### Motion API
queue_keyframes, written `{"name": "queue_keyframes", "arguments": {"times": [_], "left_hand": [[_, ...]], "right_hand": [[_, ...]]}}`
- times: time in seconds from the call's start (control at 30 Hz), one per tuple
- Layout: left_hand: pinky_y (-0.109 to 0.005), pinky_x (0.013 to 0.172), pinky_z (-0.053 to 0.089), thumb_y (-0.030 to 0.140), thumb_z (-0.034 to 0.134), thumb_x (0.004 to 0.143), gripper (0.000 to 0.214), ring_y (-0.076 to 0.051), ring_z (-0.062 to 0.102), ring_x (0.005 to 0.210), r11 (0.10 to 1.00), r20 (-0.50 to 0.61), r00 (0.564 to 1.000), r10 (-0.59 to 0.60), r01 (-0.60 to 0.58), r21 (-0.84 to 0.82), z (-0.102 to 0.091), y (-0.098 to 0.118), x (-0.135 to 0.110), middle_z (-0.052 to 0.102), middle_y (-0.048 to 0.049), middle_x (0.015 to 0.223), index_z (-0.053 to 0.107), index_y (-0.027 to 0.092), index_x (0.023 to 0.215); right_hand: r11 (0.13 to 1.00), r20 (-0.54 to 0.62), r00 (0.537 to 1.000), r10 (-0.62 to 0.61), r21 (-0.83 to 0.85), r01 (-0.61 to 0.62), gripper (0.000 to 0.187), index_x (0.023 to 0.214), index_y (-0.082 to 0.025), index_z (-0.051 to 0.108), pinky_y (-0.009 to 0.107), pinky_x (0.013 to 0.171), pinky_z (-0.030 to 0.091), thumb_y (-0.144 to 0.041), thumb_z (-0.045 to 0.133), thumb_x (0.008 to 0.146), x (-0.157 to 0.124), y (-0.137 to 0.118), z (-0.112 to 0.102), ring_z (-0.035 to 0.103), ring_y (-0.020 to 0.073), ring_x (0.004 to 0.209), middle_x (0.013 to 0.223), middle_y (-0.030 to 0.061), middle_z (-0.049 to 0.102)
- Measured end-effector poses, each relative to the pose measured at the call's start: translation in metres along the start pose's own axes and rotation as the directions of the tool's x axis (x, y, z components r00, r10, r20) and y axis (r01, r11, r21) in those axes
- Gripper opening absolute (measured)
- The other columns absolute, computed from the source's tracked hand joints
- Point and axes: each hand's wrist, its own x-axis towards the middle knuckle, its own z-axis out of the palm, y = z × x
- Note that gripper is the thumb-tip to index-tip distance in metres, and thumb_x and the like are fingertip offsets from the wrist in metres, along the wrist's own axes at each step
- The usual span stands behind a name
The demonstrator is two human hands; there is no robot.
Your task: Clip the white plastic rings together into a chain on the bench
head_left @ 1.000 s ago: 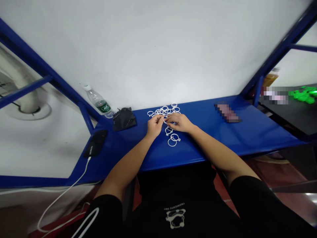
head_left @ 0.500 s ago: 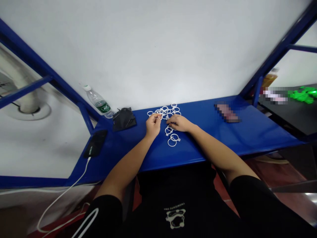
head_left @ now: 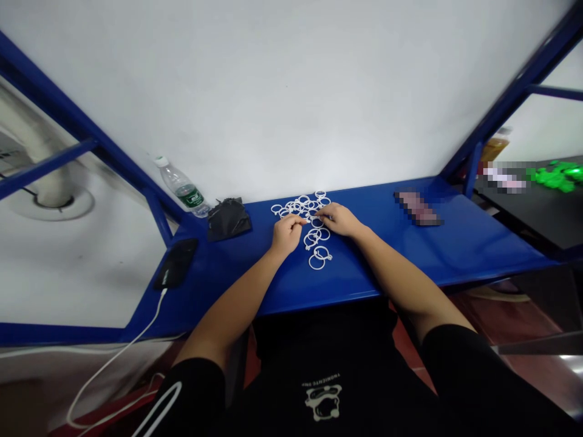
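Between my hands is a white curtain ring (head_left: 317, 223), a thin hoop with a small eyelet. My right hand (head_left: 337, 220) is closed, its thumb and fingers pinching the ring from the right. My left hand (head_left: 286, 234) is closed too, and its thumb and forefinger meet at a small white part by the ring's left side. Fingers partly hide that contact. Behind them lies a loose pile of white rings (head_left: 296, 207). Closer to me, several linked or overlapping rings (head_left: 311, 238) rest on the blue table (head_left: 364, 267), with another pair (head_left: 317, 262) nearest its front edge.
Left of the pile are a crumpled black plastic bag (head_left: 229, 220) and a clear water bottle (head_left: 184, 189) against the wall. A black phone (head_left: 175, 264) with a white cable (head_left: 155, 321) lies at the left end. A blurred-out flat object (head_left: 418, 208) is to the right.
My left hand has shifted right and slightly towards me, away from the pile. My right hand has moved slightly right and back, exposing rings beneath it.
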Motion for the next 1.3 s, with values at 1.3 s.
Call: {"name": "queue_keyframes", "arguments": {"times": [1.3], "left_hand": [[-0.026,0.059,0.052,0.056,0.052,0.106,0.048,-0.012,0.062,0.059,0.910,0.076,0.973,-0.219,0.232,-0.344,0.008,-0.015,-0.002,0.075,-0.0047,0.091,0.067,0.020,0.134]], "right_hand": [[0.952,-0.177,0.948,-0.266,0.103,0.287,0.017,0.101,-0.026,0.072,0.045,0.101,0.052,-0.028,0.056,0.105,0.004,-0.040,-0.004,0.066,0.0249,0.107,0.101,0.0061,0.076]]}}
